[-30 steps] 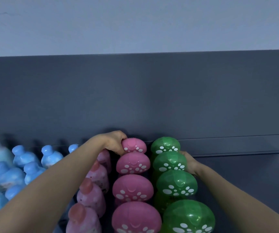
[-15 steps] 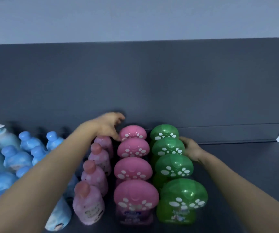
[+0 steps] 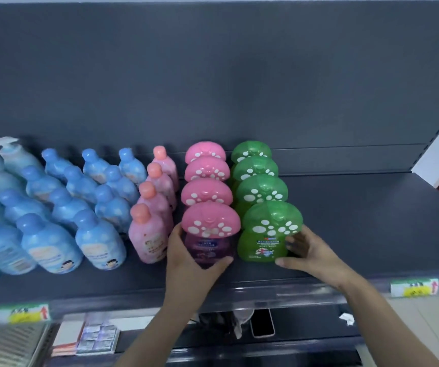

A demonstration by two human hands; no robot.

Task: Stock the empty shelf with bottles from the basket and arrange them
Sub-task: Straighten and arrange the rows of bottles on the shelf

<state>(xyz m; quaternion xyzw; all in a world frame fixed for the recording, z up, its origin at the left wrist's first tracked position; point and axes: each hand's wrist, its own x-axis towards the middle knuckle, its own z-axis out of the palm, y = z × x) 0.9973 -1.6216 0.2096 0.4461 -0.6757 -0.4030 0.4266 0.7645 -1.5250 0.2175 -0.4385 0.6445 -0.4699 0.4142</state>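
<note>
On the dark grey shelf [image 3: 358, 234] stand two rows of mushroom-capped bottles running front to back. My left hand [image 3: 186, 256] is closed around the body of the front pink mushroom bottle [image 3: 209, 229]. My right hand [image 3: 305, 251] grips the right side of the front green mushroom bottle [image 3: 268, 231]. Both bottles stand upright on the shelf, side by side. Behind each stand three more of the same colour. Left of them is a row of pale pink bottles [image 3: 150, 234] with coral caps, then several rows of blue bottles [image 3: 91, 234].
The shelf's right part is bare up to the end panel [image 3: 424, 144]. Price tags [image 3: 414, 287] hang on the front rail. On the lower shelf lie a phone [image 3: 262, 323] and some packets [image 3: 96, 337]. The basket is out of sight.
Both hands have drawn back from the rear bottles of the pink and green rows to the front ones and closed on them. The camera has pulled back and tilted down.
</note>
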